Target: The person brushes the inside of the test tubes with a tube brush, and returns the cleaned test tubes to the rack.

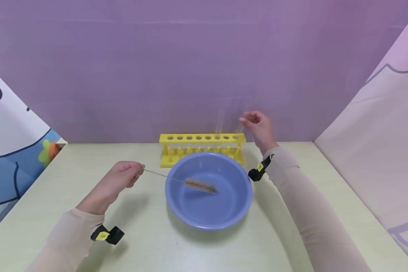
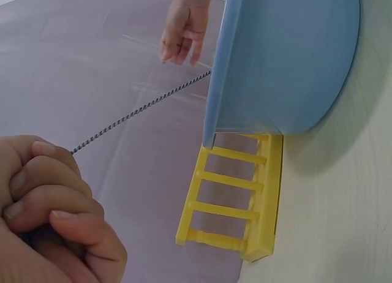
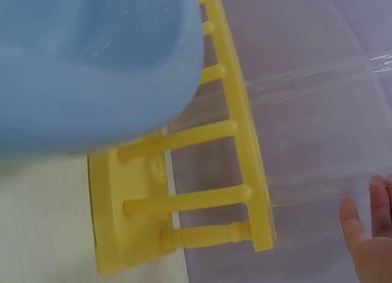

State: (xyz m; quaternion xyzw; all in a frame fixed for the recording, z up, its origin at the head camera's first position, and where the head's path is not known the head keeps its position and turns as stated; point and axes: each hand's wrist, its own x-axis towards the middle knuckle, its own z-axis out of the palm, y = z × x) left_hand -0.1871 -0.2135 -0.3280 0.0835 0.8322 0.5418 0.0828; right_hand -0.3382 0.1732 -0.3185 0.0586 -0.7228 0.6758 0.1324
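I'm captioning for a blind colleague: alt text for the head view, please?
The left hand holds a wire-handled brush angled into a blue basin on a pale table. The right hand is raised near a yellow test-tube rack behind the basin.

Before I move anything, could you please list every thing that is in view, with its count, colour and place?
Basin: 1, blue, middle of the table
Brush: 1, brown bristles, grey twisted wire, bristles over the basin
Rack: 1, yellow, behind the basin
Test tubes: at least 1, clear, in the rack; too faint to count surely
Table: 1, pale, under everything
Backdrop: 1, purple, behind the table
Printed panels: 2, pale right, white-and-blue left
Wrist cameras: 2, black with yellow labels, one per wrist
Sleeves: 2, beige, on the arms
Left hand: 1, bare, gripping the brush's wire
Right hand: 1, bare, by the rack's right end
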